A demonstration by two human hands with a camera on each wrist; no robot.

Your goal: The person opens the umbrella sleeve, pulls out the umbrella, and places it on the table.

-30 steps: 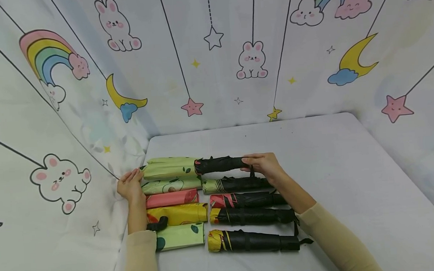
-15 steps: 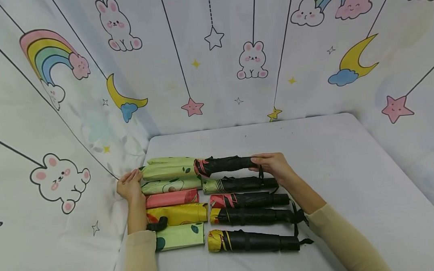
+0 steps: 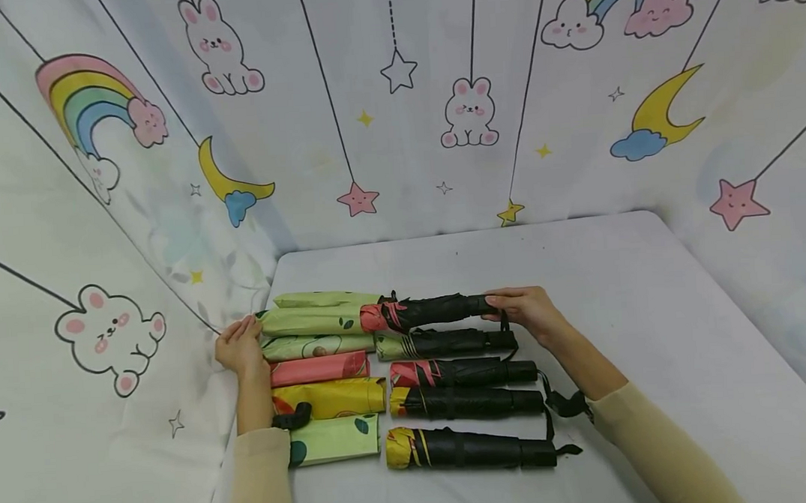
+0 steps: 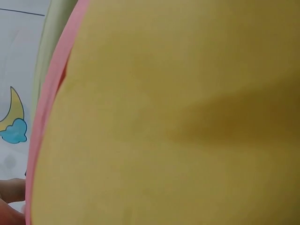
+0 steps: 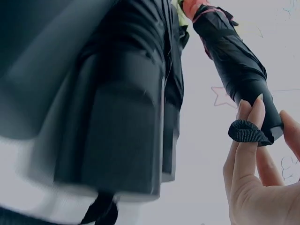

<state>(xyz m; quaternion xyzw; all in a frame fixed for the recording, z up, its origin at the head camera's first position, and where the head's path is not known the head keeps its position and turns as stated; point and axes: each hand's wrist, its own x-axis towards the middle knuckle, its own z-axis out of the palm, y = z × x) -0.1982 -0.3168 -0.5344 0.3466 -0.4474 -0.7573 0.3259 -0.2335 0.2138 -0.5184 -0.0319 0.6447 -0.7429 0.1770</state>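
Observation:
My right hand (image 3: 530, 313) grips the handle end of a black folded umbrella (image 3: 439, 310). In the right wrist view its thumb and fingers close around the handle, a wrist strap (image 5: 248, 131) looping beside them. The red-pink end of the umbrella meets the right end of a light green umbrella sleeve (image 3: 305, 321) with leaf prints; whether its tip is still inside is hidden. My left hand (image 3: 240, 345) pinches that sleeve's left end. Yellow material (image 4: 164, 93) fills most of the left wrist view, leaving only a few fingertips (image 4: 11, 192) at the lower left.
Nearer me lie more sleeves: avocado-print green (image 3: 319, 347), red (image 3: 320, 368), yellow (image 3: 345, 398) and green (image 3: 343, 438). Right of them are several black folded umbrellas (image 3: 472, 449). Another strip of green fabric (image 3: 324, 298) lies behind the held sleeve. A patterned curtain (image 3: 404, 131) surrounds the table (image 3: 614, 295).
My right hand has moved to the right, drawing the umbrella along, and more of its red-pink end shows beside the sleeve. The left hand has hardly moved.

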